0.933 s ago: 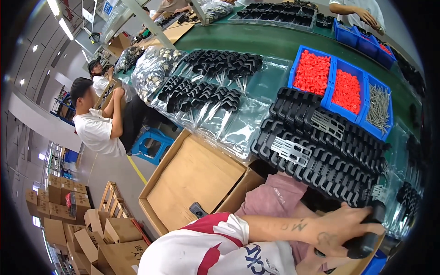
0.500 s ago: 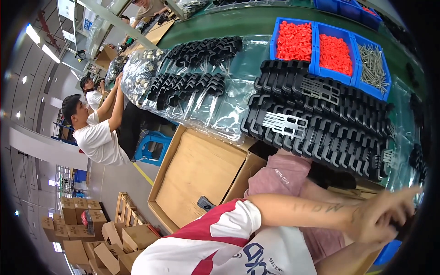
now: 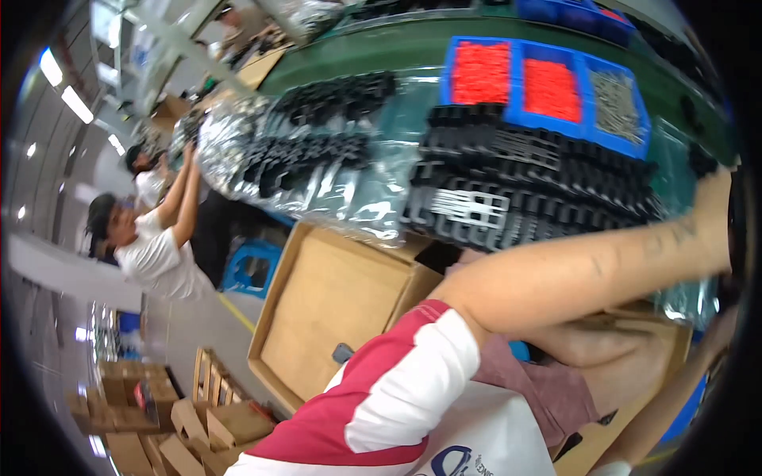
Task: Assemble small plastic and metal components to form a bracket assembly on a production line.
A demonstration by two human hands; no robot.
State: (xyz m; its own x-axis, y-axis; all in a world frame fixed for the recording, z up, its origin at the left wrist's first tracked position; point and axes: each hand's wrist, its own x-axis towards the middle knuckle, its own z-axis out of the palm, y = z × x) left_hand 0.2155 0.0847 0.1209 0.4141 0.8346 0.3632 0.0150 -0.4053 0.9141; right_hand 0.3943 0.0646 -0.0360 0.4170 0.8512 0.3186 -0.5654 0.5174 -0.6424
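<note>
My left forearm stretches across to the right rim, where the blurred left hand [image 3: 713, 208] is cut off by the dark edge and its fingers do not show. Lower down, my right hand [image 3: 719, 332] is also smeared at the rim, so I cannot tell what it holds. Nearest to the left arm, two rows of black plastic brackets [image 3: 548, 202] lie stacked on the bench, with flat grey metal-looking plates [image 3: 470, 208] on top. Behind them stand blue bins [image 3: 514, 79] of red plastic pieces [image 3: 552, 89] and grey screws or pins [image 3: 615, 105].
Bagged black parts [image 3: 317, 151] and clear plastic bags [image 3: 230, 135] cover the bench's left part. An open cardboard box [image 3: 325, 293] is below the bench edge, near a blue stool [image 3: 252, 266]. A co-worker [image 3: 151, 246] reaches onto the bench. Cartons [image 3: 135, 397] stand lower left.
My left hand has moved up and farther right, to the picture's rim, and the two hands are farther apart. The view has shifted, so the bench items sit slightly more to the left.
</note>
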